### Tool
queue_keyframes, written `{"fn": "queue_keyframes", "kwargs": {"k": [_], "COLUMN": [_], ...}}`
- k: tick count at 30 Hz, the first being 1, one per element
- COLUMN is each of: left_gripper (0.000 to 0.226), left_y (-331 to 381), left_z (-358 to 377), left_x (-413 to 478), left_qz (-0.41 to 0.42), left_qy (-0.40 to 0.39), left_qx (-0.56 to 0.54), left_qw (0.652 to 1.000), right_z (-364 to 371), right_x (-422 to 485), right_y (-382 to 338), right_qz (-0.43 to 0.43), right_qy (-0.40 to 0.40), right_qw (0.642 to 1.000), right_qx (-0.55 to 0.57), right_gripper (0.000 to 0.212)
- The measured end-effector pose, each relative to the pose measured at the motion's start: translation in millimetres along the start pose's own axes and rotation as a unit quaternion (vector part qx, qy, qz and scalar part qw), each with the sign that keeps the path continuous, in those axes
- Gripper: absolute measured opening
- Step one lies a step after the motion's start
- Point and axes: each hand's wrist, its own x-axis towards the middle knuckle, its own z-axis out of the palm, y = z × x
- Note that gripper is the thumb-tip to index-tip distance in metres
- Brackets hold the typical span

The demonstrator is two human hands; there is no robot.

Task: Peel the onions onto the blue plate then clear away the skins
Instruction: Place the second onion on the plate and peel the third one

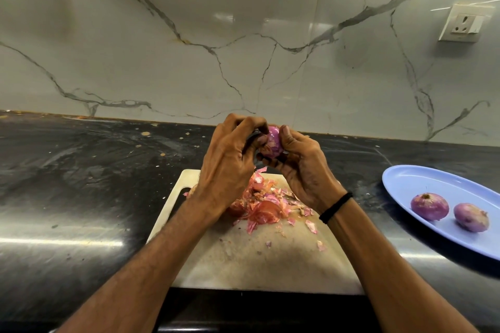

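Observation:
A purple onion (274,142) is held in the air above the far edge of the white cutting board (259,259). My right hand (303,170) grips it from the right and below. My left hand (230,162) has its fingers curled over the onion's left top side, pinching at its skin. A heap of pink and orange onion skins (266,204) lies on the board under my hands. At the right, the blue plate (422,184) carries two peeled onions, one (429,206) to the left of the other (471,217).
The board sits on a dark, glossy countertop (81,184) with scattered crumbs. A marble-patterned wall rises behind it, with a white power socket (461,23) at the upper right. The blue plate runs out of view at the right edge.

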Motion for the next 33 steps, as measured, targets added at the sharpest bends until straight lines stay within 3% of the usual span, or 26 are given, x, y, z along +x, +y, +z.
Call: {"fn": "queue_keyframes", "kwargs": {"k": [8,15,20,29,33], "left_gripper": [0.025,0.019,0.022,0.015,0.024], "left_y": [4,8,14,16,13], "left_z": [4,7,2,1,7], "left_x": [-3,-5,-3,-5,-6], "left_qz": [0.011,-0.032,-0.033,-0.036,-0.018], "left_qy": [-0.001,0.034,0.047,0.058,0.023], "left_qx": [-0.009,-0.022,-0.031,0.011,0.049], "left_qw": [1.000,0.999,0.998,0.998,0.998], "right_z": [-2,-1,-3,-5,-2], "right_x": [0,1,2,3,2], "right_y": [2,2,1,5,8], "right_qz": [0.002,0.014,0.006,-0.026,-0.022], "right_qy": [0.000,-0.004,0.007,0.005,0.009], "right_qw": [1.000,1.000,1.000,0.998,0.998], "right_qx": [-0.009,0.012,0.003,-0.054,-0.049], "right_gripper": [0.047,0.041,0.046,0.041,0.045]}}
